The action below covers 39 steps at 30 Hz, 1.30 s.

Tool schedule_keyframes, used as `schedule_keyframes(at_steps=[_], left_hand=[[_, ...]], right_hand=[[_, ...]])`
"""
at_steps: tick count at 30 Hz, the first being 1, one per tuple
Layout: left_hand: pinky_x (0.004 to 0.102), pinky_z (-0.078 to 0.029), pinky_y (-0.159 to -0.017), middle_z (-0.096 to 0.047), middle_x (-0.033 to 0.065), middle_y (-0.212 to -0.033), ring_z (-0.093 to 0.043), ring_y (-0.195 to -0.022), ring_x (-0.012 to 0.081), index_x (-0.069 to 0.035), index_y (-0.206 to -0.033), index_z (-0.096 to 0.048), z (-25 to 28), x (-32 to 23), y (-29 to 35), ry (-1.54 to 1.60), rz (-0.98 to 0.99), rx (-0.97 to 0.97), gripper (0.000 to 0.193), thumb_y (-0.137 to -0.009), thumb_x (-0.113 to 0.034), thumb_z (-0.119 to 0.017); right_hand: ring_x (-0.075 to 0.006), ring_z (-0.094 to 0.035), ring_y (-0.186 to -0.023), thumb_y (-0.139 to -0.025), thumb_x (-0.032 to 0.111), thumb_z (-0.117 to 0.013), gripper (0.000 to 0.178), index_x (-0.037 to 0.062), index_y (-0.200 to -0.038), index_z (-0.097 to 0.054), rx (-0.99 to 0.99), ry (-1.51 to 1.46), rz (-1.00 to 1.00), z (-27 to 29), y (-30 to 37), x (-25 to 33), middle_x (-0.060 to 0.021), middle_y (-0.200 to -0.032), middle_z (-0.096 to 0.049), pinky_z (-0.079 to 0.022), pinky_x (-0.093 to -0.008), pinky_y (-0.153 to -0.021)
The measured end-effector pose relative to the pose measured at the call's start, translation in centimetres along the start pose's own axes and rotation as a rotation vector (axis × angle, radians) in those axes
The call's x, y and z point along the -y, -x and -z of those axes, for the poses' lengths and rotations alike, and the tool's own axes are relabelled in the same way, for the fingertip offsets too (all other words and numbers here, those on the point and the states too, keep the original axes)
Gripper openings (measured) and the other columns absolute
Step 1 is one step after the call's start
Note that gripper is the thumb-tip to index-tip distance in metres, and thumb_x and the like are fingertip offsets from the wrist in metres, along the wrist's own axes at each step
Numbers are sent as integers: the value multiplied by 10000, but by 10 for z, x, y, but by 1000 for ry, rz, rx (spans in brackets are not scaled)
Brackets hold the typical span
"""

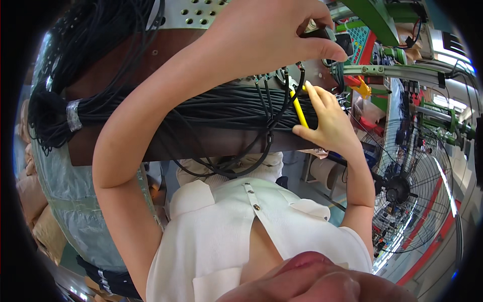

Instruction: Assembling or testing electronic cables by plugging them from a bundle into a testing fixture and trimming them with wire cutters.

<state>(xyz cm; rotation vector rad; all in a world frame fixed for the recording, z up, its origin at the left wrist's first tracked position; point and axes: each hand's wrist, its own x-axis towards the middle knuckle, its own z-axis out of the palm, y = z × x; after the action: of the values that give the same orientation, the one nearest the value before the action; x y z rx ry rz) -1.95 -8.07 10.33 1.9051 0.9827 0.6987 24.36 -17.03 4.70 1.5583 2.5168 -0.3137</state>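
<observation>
At the right-hand end of the brown surface [108,146], over a thick run of black cables [221,103]: yellow-handled pliers [299,108], head directed away from the body, toward a row of cable ends [257,79] with small metal terminals. Held in the right hand [334,121], with thumb at the lower end of the nearer handle and index fingertip by the other handle. Handles spread between thumb and fingers; grip loose in appearance. Metal head beyond the fingertips, just beside the raised cable ends.

Farther up, left hand [276,35] extended across from the left, over the surface, thumb straight and apart from the curled fingers. Cannot tell about any grip there; inside of the curl poorly visible, dark fitting [324,33] close by.

Hard to make out: tips of the pliers, lost among cables and metal parts; second handle, mostly covered by the right fingers. Nearer handle crossed near its top by a black cable. Cut off at the upper edge: perforated metal plate [196,12] and part of the left hand. Distorted toward the right rim: fan [397,189].
</observation>
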Motion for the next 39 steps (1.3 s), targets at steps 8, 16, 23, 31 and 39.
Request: schedule_keyframes(at_steps=[8,16,23,31,39], left_hand=[[422,-473,-639,-636,182,-708,-628,-712,363,-2,-928,-667,-6,15,1,8,-178,-62,424,-843,-418,-670],[450,-470,-654,-641,192,-714,-630,-734,379,-7,-890,-663,-4,10,10,18,-200,-116,425,-847,-430,-664],[451,-473,-633,-635,189,-693,-629,-699,380,3,-841,-651,-14,17,8,-44,-225,-214,390,-871,-386,-640],[455,-460,-599,-608,198,-652,-604,-644,386,22,-755,-621,-19,25,0,-116,-294,-286,394,-878,-353,-619],[452,-457,-595,-603,195,-642,-604,-640,383,22,-746,-623,-19,22,-1,-112,-252,-285,380,-878,-335,-619]], right_hand=[[-339,-548,-977,-694,32,-627,632,47,-1315,-512,-337,-267,-156,59,21,35,-164,-1051,-570,-450,-411,-854],[-282,-541,-909,-598,42,-673,740,84,-1325,-538,-411,183,-33,62,24,50,-117,-1004,-539,-465,-384,-789],[-272,-530,-904,-578,64,-706,787,113,-1345,-537,-406,304,-65,60,26,58,-95,-1041,-515,-472,-374,-765],[-263,-530,-854,-594,55,-727,782,121,-1350,-538,-497,446,-3,51,23,57,-107,-977,-526,-468,-378,-746],[-253,-528,-816,-599,27,-731,761,128,-1333,-556,-500,434,-19,50,20,54,-90,-935,-516,-468,-352,-678]])
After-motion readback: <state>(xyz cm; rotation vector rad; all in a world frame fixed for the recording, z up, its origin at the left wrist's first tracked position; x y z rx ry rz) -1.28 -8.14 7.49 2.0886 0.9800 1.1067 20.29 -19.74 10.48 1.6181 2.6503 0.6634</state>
